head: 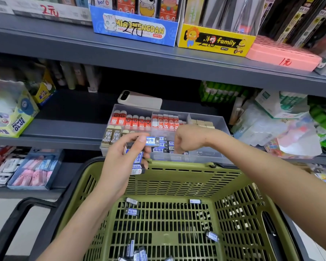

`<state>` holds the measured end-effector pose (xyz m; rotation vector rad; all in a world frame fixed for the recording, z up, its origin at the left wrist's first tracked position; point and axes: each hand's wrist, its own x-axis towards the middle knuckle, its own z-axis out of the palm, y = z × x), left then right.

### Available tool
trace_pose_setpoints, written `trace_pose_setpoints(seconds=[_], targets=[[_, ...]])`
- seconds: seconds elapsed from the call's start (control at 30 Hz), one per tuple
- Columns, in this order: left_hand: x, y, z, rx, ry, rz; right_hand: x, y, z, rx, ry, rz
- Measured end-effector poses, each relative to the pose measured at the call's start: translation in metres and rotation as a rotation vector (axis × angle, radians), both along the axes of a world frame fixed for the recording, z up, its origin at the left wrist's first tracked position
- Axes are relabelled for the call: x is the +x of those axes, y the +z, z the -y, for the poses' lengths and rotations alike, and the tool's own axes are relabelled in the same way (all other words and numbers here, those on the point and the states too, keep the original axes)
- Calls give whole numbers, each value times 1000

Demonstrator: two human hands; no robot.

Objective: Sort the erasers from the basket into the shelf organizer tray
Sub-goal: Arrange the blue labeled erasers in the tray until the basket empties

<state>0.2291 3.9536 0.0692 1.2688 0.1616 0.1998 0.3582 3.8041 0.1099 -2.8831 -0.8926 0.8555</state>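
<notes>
My left hand (120,159) grips a small stack of blue-and-white erasers (138,157) above the far rim of the green basket (177,178), thumb on the top one. My right hand (184,140) reaches down into the front compartment of the clear organizer tray (205,117), fingers curled among the blue erasers (162,146) stored there; whether it holds one is hidden. The tray also holds red-sleeved erasers (132,120) and brown 2B erasers (111,136). Several loose blue erasers (132,211) lie on the basket floor.
A phone (139,99) lies on the shelf behind the tray. A glue box (13,117) stands at left, packaged goods (271,119) at right. The upper shelf (158,59) overhangs the tray. A lower bin (36,170) holds pink erasers. The basket's black handle (17,219) hangs left.
</notes>
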Motion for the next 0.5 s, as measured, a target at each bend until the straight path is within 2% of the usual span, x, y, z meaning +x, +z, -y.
trace_pose_setpoints(seconds=[0.1,0.17,0.27,0.37,0.5], targets=[[0,-1,0,15,-5,-10,-6,14,5,130,-25,-36],[0,-2,-1,27,-22,-8,-15,20,8,390,-92,-61],[-1,-3,0,12,-58,-5,-36,24,7,769,-160,-290],[-2,-3,0,5,-99,4,-49,20,5,894,-231,-346],[-2,-3,0,12,-140,32,-50,21,7,998,-436,-417]])
